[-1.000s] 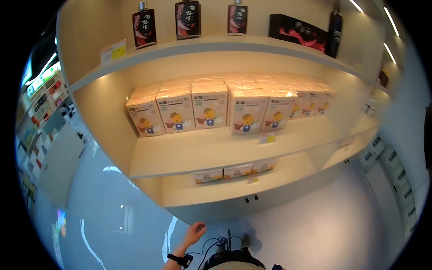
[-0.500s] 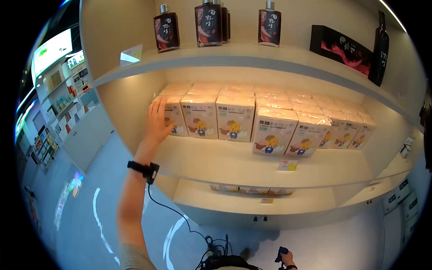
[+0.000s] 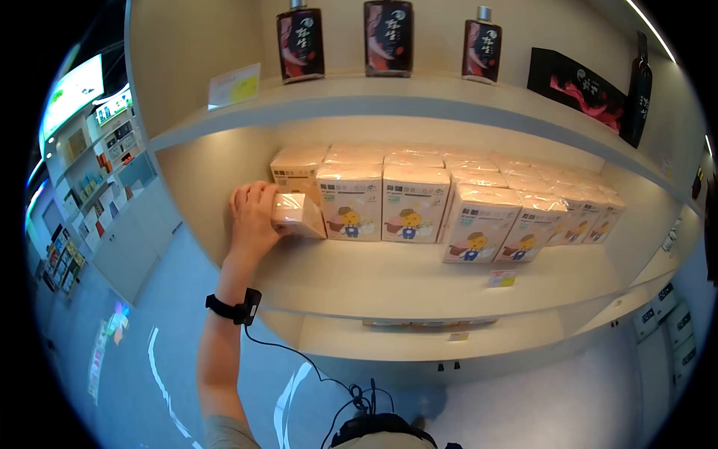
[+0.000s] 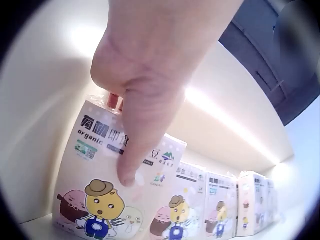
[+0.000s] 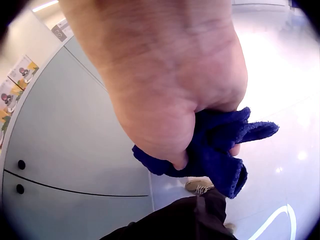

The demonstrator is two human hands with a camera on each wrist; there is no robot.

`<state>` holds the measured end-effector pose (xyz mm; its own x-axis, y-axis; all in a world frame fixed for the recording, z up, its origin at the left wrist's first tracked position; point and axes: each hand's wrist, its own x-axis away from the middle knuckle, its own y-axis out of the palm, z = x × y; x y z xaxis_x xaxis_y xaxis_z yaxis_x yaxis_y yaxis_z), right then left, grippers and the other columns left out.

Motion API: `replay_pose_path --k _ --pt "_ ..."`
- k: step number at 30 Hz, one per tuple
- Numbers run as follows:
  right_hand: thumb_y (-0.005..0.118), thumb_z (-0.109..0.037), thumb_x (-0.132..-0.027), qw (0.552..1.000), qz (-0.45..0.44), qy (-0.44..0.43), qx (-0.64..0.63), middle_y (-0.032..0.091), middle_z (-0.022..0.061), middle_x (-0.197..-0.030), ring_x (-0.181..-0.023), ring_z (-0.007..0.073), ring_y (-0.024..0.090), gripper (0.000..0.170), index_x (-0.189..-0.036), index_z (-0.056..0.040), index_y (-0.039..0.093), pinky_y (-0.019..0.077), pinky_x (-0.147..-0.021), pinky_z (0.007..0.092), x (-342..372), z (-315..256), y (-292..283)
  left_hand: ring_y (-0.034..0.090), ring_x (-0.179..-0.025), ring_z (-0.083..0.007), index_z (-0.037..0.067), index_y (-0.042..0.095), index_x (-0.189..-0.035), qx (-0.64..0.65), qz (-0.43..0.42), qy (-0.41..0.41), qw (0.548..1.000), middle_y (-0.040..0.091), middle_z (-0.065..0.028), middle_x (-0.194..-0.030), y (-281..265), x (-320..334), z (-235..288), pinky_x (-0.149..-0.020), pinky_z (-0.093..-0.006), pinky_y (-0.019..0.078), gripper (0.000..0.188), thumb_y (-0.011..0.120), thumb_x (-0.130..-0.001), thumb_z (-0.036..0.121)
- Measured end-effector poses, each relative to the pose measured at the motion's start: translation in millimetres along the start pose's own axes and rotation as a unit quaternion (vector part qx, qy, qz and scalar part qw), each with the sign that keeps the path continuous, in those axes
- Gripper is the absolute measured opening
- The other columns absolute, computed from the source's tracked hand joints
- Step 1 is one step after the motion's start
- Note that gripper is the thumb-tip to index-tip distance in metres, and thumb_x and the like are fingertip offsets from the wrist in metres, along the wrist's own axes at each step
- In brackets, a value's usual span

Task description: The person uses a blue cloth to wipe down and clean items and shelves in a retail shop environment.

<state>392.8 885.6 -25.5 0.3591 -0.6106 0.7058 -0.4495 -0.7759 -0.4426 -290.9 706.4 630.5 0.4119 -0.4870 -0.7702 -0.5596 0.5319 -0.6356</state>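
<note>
In the head view my left hand grips a cartoon-printed carton at the left end of the middle shelf. That carton tilts forward out of its row, and another carton stands right behind it. The left wrist view has the thumb pressed on the front of the held carton, with fingertips over its top edge. A dark blue cloth is bunched in my right hand, low beside the legs in the right wrist view.
More cartons stand in rows to the right, with a price tag in front. Dark bottles and a black box sit on the shelf above. The cabinet's side wall rises close left of the left hand. Cables hang near the waist.
My left hand has risen from low near the waist to the shelf and taken hold of the leftmost front carton, which now tips forward. The right hand has dropped almost out of the head view.
</note>
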Motion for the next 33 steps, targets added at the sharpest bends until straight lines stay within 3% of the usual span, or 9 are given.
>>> replay_pose_path --k 5,7,9,13,16,21,25,27,33 --pt "0.073 -0.007 -0.082 0.998 0.066 -0.021 -0.008 0.075 0.0144 -0.095 -0.087 0.0249 0.073 0.029 -0.110 0.0021 0.070 0.0567 -0.077 0.0388 -48.2 -63.4 18.7 0.058 -0.111 -0.0316 0.009 0.067 -0.106 0.077 -0.022 0.018 0.997 0.060 -0.0062 -0.119 -41.0 21.7 3.4 -0.099 -0.0453 0.0439 0.057 0.091 -0.054 0.012" --pt "0.073 -0.009 -0.082 0.980 0.115 -0.148 -0.061 0.075 0.0132 -0.094 -0.086 0.0241 0.072 0.026 -0.106 0.0016 0.072 0.0555 -0.079 0.0388 -49.1 -115.7 16.1 0.060 -0.105 -0.0315 0.008 0.069 -0.104 0.153 -0.051 -0.018 0.987 0.059 -0.0064 -0.120 -56.0 32.4 6.6 -0.094 -0.0421 0.0494 0.052 0.089 -0.056 0.009" --pt "0.071 -0.013 -0.084 0.966 0.117 -0.213 -0.086 0.074 0.0165 -0.097 -0.090 0.0296 0.072 0.028 -0.109 -0.0011 0.071 0.0538 -0.081 0.0399 -35.4 -190.1 6.2 0.063 -0.099 -0.0316 0.008 0.067 -0.112 0.187 -0.063 0.017 0.980 0.060 -0.0078 -0.119 -74.8 36.1 12.6 -0.085 -0.0389 0.0552 0.060 0.090 -0.056 0.006" --pt "0.071 -0.010 -0.090 0.922 0.087 -0.348 -0.145 0.072 0.0077 -0.101 -0.093 0.0159 0.065 0.030 -0.118 0.0004 0.066 0.0509 -0.086 0.0310 47.2 -358.2 -17.5 0.064 -0.102 -0.0288 0.008 0.061 -0.125 0.304 -0.037 0.008 0.952 0.061 -0.0072 -0.120 -85.4 30.2 19.7 -0.088 -0.0388 0.0556 0.072 0.090 -0.059 0.002" --pt "0.068 -0.010 -0.092 0.903 0.028 -0.394 -0.170 0.071 0.0088 -0.111 -0.102 0.0164 0.065 0.033 -0.123 0.0001 0.064 0.0499 -0.093 0.0318 107.4 -436.5 -22.3 0.064 -0.111 -0.0243 0.008 0.052 -0.135 0.502 0.065 -0.054 0.861 0.061 -0.0079 -0.125 -48.4 42.8 11.6 -0.092 -0.0375 0.0558 0.081 0.089 -0.064 0.002" --pt "0.067 -0.007 -0.092 0.842 -0.008 -0.514 -0.165 0.067 0.0137 -0.123 -0.115 0.0218 0.063 0.038 -0.128 -0.0007 0.060 0.0474 -0.101 0.0345 191.9 -522.2 -27.6 0.067 -0.106 -0.0199 0.000 0.051 -0.134 0.639 -0.104 -0.266 0.714 0.066 -0.0119 -0.119 11.6 81.7 3.8 -0.089 -0.0335 0.0580 0.071 0.086 -0.072 0.000" --pt "0.072 -0.011 -0.088 0.612 0.265 -0.736 -0.120 0.050 0.0227 -0.145 -0.131 0.0389 0.052 0.048 -0.133 -0.0050 0.057 0.0434 -0.107 0.0473 246.7 -599.6 -14.8 0.070 -0.096 -0.0194 -0.003 0.055 -0.127 0.608 -0.036 -0.248 0.753 0.070 -0.0120 -0.110 3.8 101.4 32.2 -0.082 -0.0317 0.0602 0.060 0.083 -0.075 -0.001" --pt "0.076 -0.013 -0.084 0.508 0.372 -0.774 -0.066 0.045 0.0221 -0.149 -0.139 0.0402 0.043 0.051 -0.132 -0.0089 0.060 0.0374 -0.111 0.0528 260.2 -637.7 1.1 0.071 -0.093 -0.0193 -0.004 0.058 -0.122 0.699 0.052 -0.254 0.666 0.071 -0.0128 -0.107 -7.9 114.2 51.7 -0.078 -0.0318 0.0608 0.050 0.081 -0.078 -0.001" --pt "0.070 -0.029 -0.084 0.448 0.367 -0.794 0.183 0.044 0.0115 -0.154 -0.141 0.0370 0.040 0.055 -0.138 -0.0170 0.060 0.0363 -0.113 0.0512 276.0 -666.4 28.7 0.060 -0.106 -0.0184 -0.006 0.052 -0.129 0.709 0.079 -0.330 0.618 0.063 -0.0119 -0.118 -15.9 161.4 77.2 -0.092 -0.0330 0.0493 0.059 0.075 -0.091 0.034"
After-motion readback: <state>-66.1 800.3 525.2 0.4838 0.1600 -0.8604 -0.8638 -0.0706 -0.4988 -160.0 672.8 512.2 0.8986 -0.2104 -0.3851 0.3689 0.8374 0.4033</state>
